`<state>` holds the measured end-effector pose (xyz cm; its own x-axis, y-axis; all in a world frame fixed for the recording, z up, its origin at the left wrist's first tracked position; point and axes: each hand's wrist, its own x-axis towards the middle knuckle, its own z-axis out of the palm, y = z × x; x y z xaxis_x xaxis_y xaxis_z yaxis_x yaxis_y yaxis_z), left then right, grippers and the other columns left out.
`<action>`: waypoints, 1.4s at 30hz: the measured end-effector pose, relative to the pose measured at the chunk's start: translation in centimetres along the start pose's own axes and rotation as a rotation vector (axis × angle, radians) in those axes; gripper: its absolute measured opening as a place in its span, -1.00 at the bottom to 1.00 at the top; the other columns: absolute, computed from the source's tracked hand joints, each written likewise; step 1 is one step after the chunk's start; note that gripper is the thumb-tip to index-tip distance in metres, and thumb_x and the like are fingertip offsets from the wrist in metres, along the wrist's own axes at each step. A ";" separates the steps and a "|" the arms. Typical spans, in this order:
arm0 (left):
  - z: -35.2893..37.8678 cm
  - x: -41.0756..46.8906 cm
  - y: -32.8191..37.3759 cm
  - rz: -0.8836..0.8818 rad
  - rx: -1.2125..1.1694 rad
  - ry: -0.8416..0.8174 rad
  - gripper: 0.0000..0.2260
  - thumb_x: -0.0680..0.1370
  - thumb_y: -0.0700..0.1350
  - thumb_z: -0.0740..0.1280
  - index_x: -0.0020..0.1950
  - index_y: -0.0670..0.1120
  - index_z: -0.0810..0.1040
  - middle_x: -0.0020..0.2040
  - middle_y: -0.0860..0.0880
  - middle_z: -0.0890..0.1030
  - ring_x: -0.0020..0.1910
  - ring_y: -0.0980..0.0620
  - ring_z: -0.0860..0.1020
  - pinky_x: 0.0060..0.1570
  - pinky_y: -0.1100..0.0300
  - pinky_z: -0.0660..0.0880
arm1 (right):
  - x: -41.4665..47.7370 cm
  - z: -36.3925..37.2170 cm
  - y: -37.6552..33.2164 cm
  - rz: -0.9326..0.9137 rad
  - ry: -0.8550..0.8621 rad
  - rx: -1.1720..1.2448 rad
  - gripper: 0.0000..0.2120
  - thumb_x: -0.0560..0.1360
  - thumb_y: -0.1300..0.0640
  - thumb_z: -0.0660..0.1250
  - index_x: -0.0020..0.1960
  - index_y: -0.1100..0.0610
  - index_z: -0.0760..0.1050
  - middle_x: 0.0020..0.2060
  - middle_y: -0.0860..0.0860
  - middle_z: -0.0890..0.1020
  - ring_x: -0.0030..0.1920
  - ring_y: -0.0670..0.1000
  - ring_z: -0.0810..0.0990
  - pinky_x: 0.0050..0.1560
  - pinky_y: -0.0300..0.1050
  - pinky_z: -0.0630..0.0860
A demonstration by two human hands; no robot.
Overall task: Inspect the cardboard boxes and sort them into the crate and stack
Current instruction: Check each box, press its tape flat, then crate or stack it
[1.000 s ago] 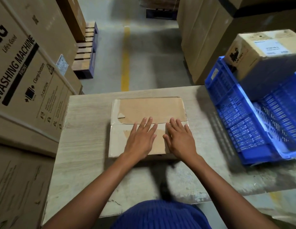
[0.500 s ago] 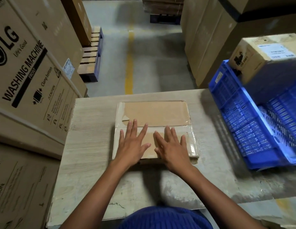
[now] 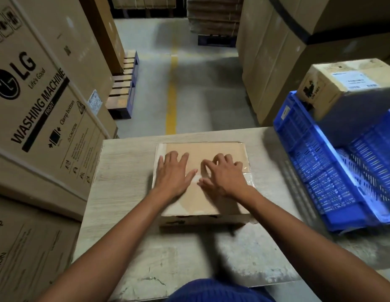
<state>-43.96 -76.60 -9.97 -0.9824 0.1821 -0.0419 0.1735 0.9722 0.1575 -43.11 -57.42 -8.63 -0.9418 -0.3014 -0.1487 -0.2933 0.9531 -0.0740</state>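
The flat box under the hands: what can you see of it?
The box is a low, flat brown cardboard carton, shut, with clear tape across its top and along its left edge. It lies flat on the pale table, apart from the blue crate on its right. The left hand lies flat on its top; the right hand touches it with bent fingers. Its near side bears blurred print.

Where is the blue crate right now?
In the head view, the blue crate sits on the table, right of the flat box, with a labelled box at its far end.
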 end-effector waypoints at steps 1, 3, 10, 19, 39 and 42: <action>0.1 0.8 0.0 -0.003 -0.013 -0.003 -0.40 0.61 0.28 0.06 0.58 0.03 0.15 0.52 -0.22 0.21 0.53 -0.18 0.11 0.51 -0.19 0.02 | 0.5 0.1 0.8 0.027 0.000 -0.001 -0.41 0.54 -0.39 0.09 0.45 -0.11 0.24 0.38 0.12 0.33 0.39 0.20 0.28 0.29 0.29 0.30; 1.0 1.9 -0.3 -0.019 -0.004 -0.063 -0.37 0.61 0.31 0.01 0.62 0.07 0.01 0.62 -0.18 -0.03 0.59 -0.17 -0.10 0.53 -0.21 -0.11 | 0.7 1.2 2.2 0.068 -0.042 0.000 -0.31 0.55 -0.45 -0.03 0.57 -0.15 0.06 0.57 0.15 0.11 0.56 0.26 0.04 0.44 0.43 0.05; 2.1 1.7 -0.6 -0.133 -0.010 -0.028 -0.27 0.54 0.42 0.07 0.61 0.09 0.04 0.63 -0.09 -0.08 0.59 -0.18 -0.19 0.44 -0.36 -0.18 | -0.1 2.9 2.3 0.131 0.082 0.062 -0.41 0.61 -0.37 -0.12 0.58 -0.20 0.04 0.62 0.14 -0.02 0.60 0.25 -0.13 0.48 0.47 -0.12; -0.7 2.8 -1.2 -0.649 -0.659 0.130 -0.29 0.57 0.15 0.34 0.61 -0.01 0.09 0.47 -0.20 0.36 0.38 -0.25 0.40 0.26 -0.05 0.38 | 0.8 1.6 2.6 0.698 0.334 0.671 -0.32 0.55 -0.14 0.32 0.55 0.03 0.14 0.36 0.13 0.46 0.30 0.21 0.48 0.31 0.20 0.43; -3.5 -3.8 0.4 -0.555 -0.912 0.623 -0.77 0.54 -0.07 0.42 0.02 -0.11 0.40 0.08 -0.06 0.39 -0.19 0.34 0.46 -0.31 0.45 0.33 | -3.9 -0.9 1.2 0.749 0.781 1.016 -0.62 0.54 -0.03 0.41 0.10 0.10 0.25 0.15 0.10 0.37 -0.02 0.06 0.50 -0.11 -0.04 0.53; -2.2 -5.7 0.1 -0.486 -0.862 0.628 -0.78 0.55 -0.09 0.42 -0.02 -0.11 0.40 0.06 -0.04 0.37 -0.14 0.20 0.49 -0.25 0.46 0.40 | -5.5 -0.2 1.4 0.725 0.712 0.967 -0.63 0.52 0.03 0.43 0.09 0.18 0.29 0.12 0.09 0.38 -0.04 0.00 0.45 -0.22 -0.38 0.41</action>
<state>-38.47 -77.82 -7.51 -0.8361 -0.5200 0.1749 -0.0973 0.4542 0.8856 -38.36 -54.40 -7.73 -0.7985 0.5992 0.0578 0.2413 0.4065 -0.8812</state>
